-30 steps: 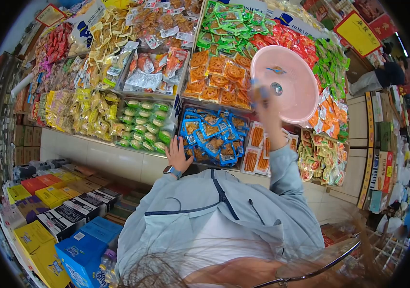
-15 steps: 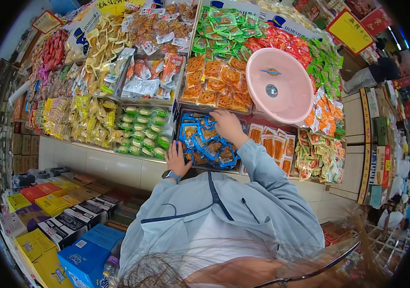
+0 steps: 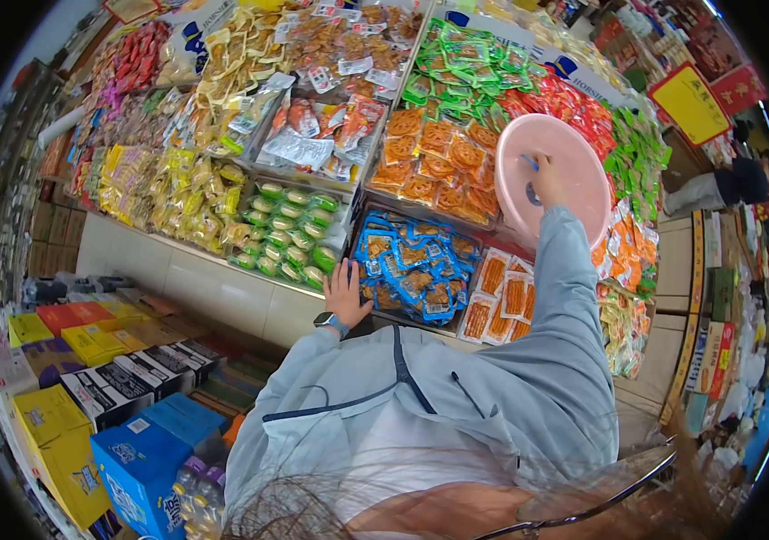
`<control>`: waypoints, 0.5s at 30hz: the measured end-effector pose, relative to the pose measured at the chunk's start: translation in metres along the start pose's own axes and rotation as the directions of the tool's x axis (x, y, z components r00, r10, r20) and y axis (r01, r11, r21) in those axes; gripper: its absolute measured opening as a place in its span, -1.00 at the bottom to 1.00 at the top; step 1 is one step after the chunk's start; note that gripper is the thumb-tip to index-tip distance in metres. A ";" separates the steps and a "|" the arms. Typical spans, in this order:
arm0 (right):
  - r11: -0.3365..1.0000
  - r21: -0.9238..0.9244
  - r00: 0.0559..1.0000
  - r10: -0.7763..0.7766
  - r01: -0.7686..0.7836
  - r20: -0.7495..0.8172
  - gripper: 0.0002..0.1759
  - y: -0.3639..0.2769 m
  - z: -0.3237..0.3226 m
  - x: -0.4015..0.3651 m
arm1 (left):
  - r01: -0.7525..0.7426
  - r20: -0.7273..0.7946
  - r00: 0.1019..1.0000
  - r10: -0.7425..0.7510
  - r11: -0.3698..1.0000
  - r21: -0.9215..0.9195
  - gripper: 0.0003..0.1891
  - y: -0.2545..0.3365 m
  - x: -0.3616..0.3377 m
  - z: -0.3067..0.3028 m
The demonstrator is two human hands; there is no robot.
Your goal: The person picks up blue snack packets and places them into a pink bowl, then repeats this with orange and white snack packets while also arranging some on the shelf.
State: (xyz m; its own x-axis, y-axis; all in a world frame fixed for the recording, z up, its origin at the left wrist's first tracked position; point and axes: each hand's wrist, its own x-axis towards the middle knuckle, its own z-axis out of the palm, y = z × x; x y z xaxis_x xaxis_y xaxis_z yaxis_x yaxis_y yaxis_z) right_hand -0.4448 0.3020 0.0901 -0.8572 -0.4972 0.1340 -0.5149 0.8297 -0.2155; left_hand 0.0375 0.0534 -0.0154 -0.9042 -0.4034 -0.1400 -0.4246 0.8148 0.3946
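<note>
My right hand reaches down into a pink plastic basin, fingers closed around a small blue snack packet, mostly covered by the hand. The basin rests tilted on top of the snack bins. My left hand lies with spread fingers on the near left edge of a bin full of blue-edged snack packets, and it holds nothing. A watch is on the left wrist.
Green-and-white packs lie left of the blue packets; orange strip packs lie to their right. Orange round snacks fill the bin behind. Stacked cartons stand at lower left. A person is at far right.
My right hand has left the blue packets and moved right and away from me into the basin. My left hand stays at the bin edge. The view has shifted slightly.
</note>
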 end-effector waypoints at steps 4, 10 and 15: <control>0.976 -0.100 0.970 0.207 -0.195 0.127 -0.51 -0.023 -0.012 -0.016 | -0.009 -0.034 0.999 0.009 1.000 0.005 0.14 0.001 -0.001 0.002; 0.974 -0.167 0.986 0.162 -0.154 0.034 -0.37 0.015 0.002 -0.020 | 0.003 0.017 1.000 -0.004 1.000 0.024 0.14 0.004 0.001 -0.005; 0.998 0.045 0.993 -0.044 0.049 -0.106 -0.21 0.043 0.027 -0.009 | -0.018 -0.011 1.000 0.018 1.000 0.016 0.15 0.000 -0.001 0.000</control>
State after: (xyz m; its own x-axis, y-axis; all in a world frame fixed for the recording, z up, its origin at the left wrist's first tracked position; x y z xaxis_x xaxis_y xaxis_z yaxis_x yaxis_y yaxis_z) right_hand -0.4594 0.3357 0.0533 -0.8284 -0.5037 0.2448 -0.5561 0.7920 -0.2521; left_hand 0.0382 0.0539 -0.0150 -0.9111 -0.3934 -0.1232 -0.4094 0.8284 0.3824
